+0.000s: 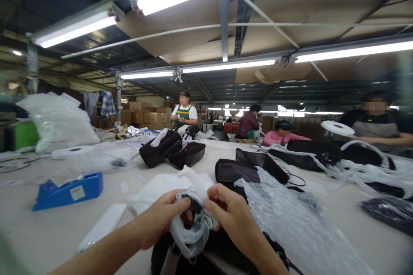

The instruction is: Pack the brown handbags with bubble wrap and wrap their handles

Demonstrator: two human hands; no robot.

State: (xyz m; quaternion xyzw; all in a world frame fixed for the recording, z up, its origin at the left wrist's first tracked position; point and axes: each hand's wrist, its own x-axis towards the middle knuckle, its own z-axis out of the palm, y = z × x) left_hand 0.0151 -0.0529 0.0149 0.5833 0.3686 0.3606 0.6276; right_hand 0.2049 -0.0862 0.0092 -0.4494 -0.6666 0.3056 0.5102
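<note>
In the head view, the left hand (163,219) pinches a plastic-wrapped strap (190,240) between thumb and fingers, above a black bag (206,260) at the table's near side. The right hand (230,208) has its fingertips closed narrowly on white wrap (203,180) just beside it. If either pinch loosens, the slippery layers could slide apart; pulling hard might tear the thin plastic. The right forearm lies near a clear plastic sheet (284,212), so a wide sweep could drag it. To the left, bare table (48,234) gives room around a white flat packet (103,225), up to the blue tape dispenser (72,191). Ahead, dark bags (161,148) limit reach.
</note>
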